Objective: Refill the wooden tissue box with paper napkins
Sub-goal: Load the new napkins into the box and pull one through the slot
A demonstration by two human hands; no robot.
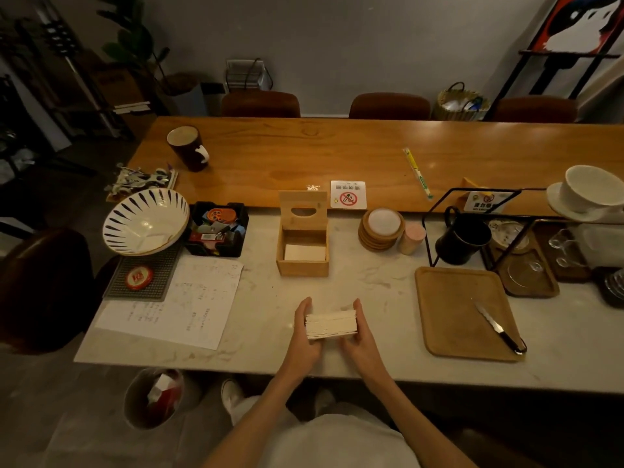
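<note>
A stack of white paper napkins [331, 324] sits just above the marble counter near its front edge. My left hand [305, 332] presses its left side and my right hand [358, 332] presses its right side, both gripping the stack. Farther back stands the wooden tissue box [302, 266], its slotted lid [303, 208] tipped up and back. A few white napkins [305, 252] lie at the bottom of the box.
Printed paper sheets [189, 298] lie to the left, and a wooden tray [449, 315] with a knife [496, 327] to the right. Behind are a striped bowl [146, 224], a black organizer [217, 231], stacked coasters [381, 231], a dark mug [461, 239] and a no-smoking card [348, 194].
</note>
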